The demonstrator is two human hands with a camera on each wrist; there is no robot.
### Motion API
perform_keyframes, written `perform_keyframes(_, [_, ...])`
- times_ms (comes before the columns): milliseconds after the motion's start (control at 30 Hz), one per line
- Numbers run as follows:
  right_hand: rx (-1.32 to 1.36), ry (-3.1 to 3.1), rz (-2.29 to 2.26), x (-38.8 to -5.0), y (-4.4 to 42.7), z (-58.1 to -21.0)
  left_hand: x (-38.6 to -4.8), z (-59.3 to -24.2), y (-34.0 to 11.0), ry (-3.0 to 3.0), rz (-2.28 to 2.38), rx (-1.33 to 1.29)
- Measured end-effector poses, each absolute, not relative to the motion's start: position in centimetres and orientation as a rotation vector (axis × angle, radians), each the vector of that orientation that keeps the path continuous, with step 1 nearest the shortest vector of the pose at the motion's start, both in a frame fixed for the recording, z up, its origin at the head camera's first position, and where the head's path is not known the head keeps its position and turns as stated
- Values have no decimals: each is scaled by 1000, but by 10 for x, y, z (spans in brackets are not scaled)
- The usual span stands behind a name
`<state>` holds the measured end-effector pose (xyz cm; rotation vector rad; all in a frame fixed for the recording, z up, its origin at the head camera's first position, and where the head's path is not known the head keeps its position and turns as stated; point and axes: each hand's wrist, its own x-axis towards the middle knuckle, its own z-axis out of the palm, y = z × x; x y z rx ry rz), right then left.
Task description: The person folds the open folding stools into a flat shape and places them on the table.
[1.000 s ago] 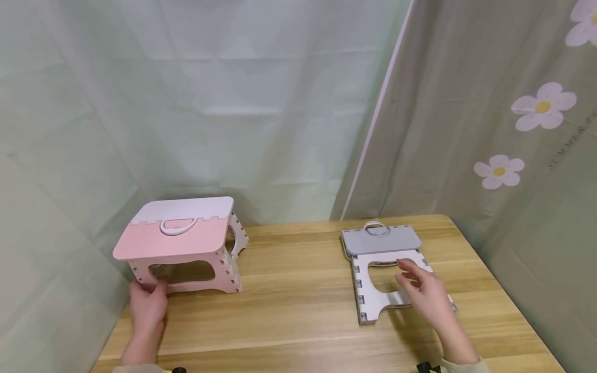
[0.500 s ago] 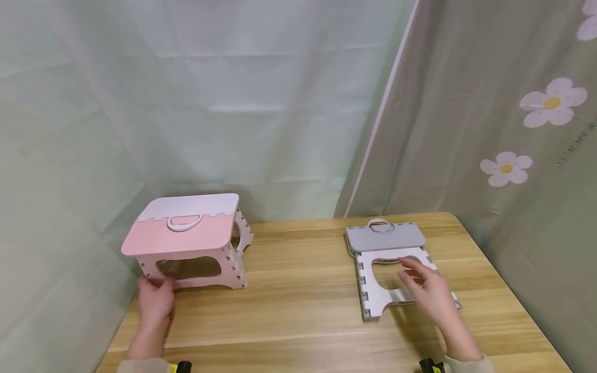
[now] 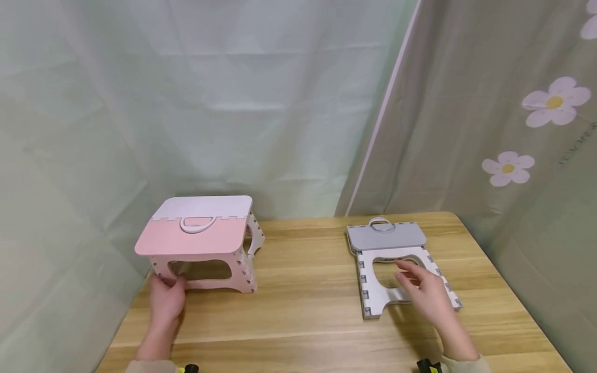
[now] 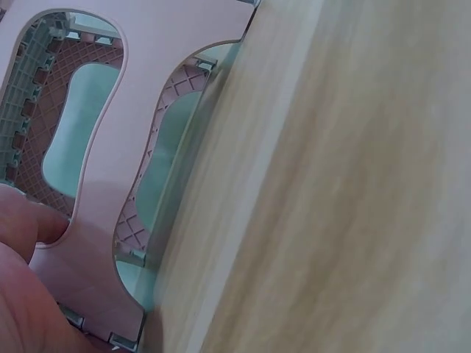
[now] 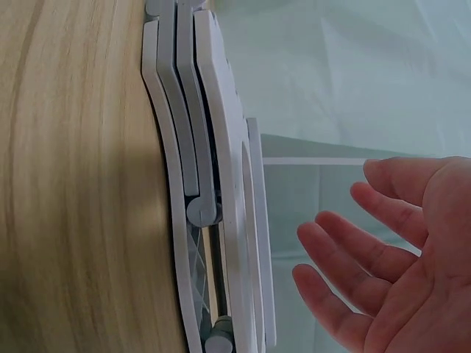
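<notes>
Smooth pink stool [image 3: 191, 235] farther right, curved leg [image 4: 112, 169] in left fingers [image 4: 33, 222]

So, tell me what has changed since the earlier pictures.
The pink stool has moved right and slightly toward the person, with the left hand still gripping its near left leg. Nothing was newly gripped or let go. The right hand still hovers by the folded gray stool, which stayed put.

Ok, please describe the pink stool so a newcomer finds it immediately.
Start at the wooden table and look left, to the left hand. It grips the pink and white stool, which is unfolded; the grey and white stool lies folded flat.
</notes>
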<state>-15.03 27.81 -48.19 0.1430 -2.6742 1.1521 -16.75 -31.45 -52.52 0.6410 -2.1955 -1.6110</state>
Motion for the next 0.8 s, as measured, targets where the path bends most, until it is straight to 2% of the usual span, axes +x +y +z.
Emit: perform_keyframes(800, [221, -2709, 1160, -156, 260, -480, -165, -520, -284, -2493, -1573, 486])
